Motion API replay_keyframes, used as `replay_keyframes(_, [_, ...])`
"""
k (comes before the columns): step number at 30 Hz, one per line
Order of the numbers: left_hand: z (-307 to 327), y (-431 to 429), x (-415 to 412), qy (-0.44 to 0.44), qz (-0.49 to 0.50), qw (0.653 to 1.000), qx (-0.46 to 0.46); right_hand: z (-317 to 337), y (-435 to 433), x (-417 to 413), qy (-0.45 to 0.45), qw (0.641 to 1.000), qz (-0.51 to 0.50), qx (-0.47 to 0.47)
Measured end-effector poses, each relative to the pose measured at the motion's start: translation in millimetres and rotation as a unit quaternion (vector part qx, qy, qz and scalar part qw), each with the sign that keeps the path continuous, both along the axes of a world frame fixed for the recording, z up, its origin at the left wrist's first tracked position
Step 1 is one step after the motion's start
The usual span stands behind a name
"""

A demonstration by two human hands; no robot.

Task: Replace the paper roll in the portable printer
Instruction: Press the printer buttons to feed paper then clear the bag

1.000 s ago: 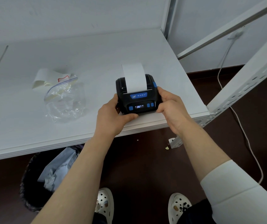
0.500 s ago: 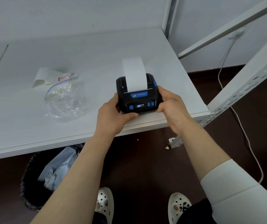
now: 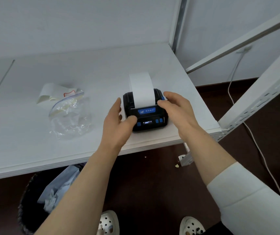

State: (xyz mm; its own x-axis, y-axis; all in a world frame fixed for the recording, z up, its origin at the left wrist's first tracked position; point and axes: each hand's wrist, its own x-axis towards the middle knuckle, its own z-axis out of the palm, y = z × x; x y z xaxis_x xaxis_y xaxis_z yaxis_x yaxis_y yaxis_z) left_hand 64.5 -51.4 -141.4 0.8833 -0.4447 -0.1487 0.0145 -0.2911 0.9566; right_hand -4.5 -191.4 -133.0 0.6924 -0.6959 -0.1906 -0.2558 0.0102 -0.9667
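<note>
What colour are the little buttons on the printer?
Blue. The buttons sit on the black printer, seen best in the head view.

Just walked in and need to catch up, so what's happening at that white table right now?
A person is working on a small black and blue portable printer near the front edge of the white table. A strip of white paper feeds up out of its slot, and its display is lit. The left hand touches the front left corner, the right hand reaches toward the paper's right edge. An open clear zip bag lies to the left.
</note>
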Motion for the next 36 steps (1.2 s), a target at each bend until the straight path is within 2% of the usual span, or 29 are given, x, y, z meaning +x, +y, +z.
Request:
replay_keyframes(3, [19.3, -13.7, 14.6, 0.03, 0.09, 0.994, -0.052, 15.3, -11.7, 18.9, 0.038, 0.998, 0.017, -0.038])
replay_keyframes(6, [44.6, -34.7, 33.2, 0.077, 0.081, 0.99, -0.082, 33.5, -19.8, 40.1, 0.055, 0.994, 0.064, -0.064])
replay_keyframes(9, [67.4, -54.3, 53.6, 0.099, 0.068, 0.988, -0.097, 47.8, -31.0, 63.3, 0.028, 0.997, 0.063, -0.031])
replay_keyframes(13, [85.9, -73.3, 79.5, 0.064, 0.056, 0.984, -0.153, 69.3, -47.8, 88.4, -0.043, 0.997, 0.054, -0.013])
replay_keyframes(17, [95.6, -84.5, 99.8, 0.013, 0.041, 0.984, -0.175, 88.5, -60.5, 104.1, -0.1, 0.991, 0.053, -0.074])
replay_keyframes(19, [98.3, -89.0, 105.5, 0.008, 0.03, 0.987, -0.16, 91.4, -64.3, 111.7, -0.11, 0.988, 0.05, -0.1])
replay_keyframes(22, [94.4, -93.8, 107.3, 0.016, 0.003, 0.998, -0.056, 85.2, -64.5, 120.1, -0.078, 0.99, 0.049, -0.109])
replay_keyframes(24, [86.5, -93.7, 105.0, 0.025, -0.005, 1.0, 0.015, 75.6, -63.8, 120.9, -0.031, 0.995, 0.056, -0.075])
replay_keyframes(27, [71.2, -87.3, 100.0, 0.028, -0.013, 0.997, 0.065, 59.3, -60.4, 114.6, 0.038, 0.996, 0.069, -0.038])
replay_keyframes(30, [58.8, -77.5, 93.9, 0.024, -0.009, 0.997, 0.071, 48.7, -56.6, 103.5, 0.061, 0.994, 0.063, -0.069])
replay_keyframes(36, [47.4, -46.4, 79.4, 0.062, 0.032, 0.997, 0.043, 47.0, -47.3, 77.5, 0.031, 0.997, -0.019, -0.065])
